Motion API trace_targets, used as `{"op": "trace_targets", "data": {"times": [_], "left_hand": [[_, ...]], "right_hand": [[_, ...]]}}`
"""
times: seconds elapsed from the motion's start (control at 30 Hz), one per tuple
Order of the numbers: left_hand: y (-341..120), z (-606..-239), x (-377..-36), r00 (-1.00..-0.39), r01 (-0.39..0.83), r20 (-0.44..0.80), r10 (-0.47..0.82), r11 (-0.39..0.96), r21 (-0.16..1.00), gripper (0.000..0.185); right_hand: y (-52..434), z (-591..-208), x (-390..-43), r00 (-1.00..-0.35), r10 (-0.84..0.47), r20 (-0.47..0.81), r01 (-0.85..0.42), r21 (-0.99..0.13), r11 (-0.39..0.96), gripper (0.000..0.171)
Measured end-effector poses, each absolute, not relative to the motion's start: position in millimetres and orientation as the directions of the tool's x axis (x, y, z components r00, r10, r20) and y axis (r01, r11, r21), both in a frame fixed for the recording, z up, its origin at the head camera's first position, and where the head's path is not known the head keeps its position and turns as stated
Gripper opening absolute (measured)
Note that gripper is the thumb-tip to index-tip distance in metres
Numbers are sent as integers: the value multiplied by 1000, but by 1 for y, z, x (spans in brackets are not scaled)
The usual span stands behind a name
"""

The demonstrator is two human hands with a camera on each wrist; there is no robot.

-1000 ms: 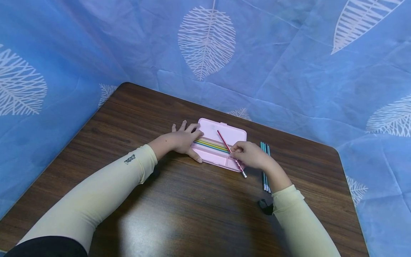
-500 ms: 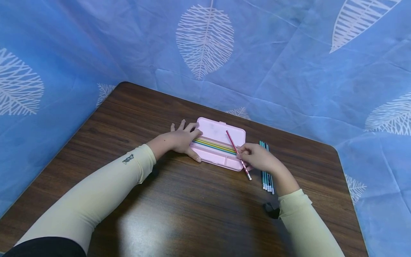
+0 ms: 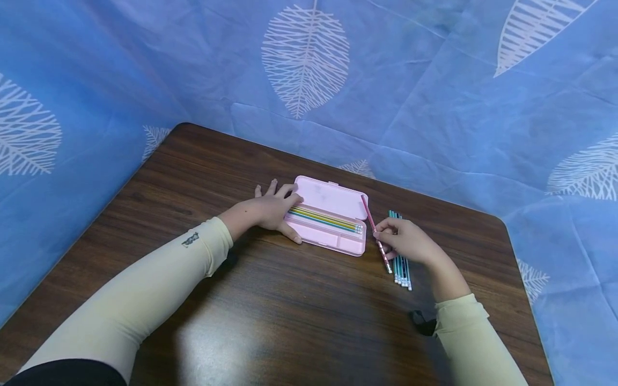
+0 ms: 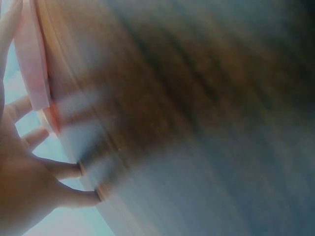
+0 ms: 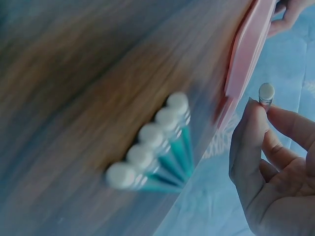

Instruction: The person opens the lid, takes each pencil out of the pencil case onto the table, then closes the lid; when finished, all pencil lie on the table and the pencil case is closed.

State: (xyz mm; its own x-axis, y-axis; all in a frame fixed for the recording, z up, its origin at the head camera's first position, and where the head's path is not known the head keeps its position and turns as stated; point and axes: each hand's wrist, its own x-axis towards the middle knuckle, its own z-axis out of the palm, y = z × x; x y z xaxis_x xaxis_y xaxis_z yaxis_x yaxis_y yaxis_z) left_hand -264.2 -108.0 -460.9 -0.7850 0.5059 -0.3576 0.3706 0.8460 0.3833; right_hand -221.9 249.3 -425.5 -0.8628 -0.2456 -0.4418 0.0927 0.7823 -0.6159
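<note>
Moving away from the pink case (image 3: 328, 220), the right hand (image 3: 403, 241) is now pinching the red pencil (image 3: 375, 232) just above the 5 teal pencils (image 3: 401, 262) on the surface (image 3: 289, 311). Left hand (image 3: 270, 210) is resting flat, fingers relaxed, on the case's edge.

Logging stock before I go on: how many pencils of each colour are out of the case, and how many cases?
Red pencil, pinched in the right hand: 1
Teal pencils lying on the table: 5
Pink pencil case, open, left hand resting on it: 1
Total: 7 things. The pencils inside the case are not counted.
</note>
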Motion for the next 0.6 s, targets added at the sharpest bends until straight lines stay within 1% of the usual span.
{"op": "trace_targets", "data": {"times": [0.27,0.43,0.6], "left_hand": [[-113,-460,-264,-794,351,-350,497,845,403,120],[-114,-466,-269,-793,354,-348,500,844,404,123],[-108,-463,-267,-784,369,-344,517,834,410,118]], "right_hand": [[272,-430,-219,-874,-227,-430,113,-632,766,35],[285,-432,-214,-887,-187,-423,147,-642,753,36],[304,-432,-205,-891,-148,-429,179,-632,754,37]]}}
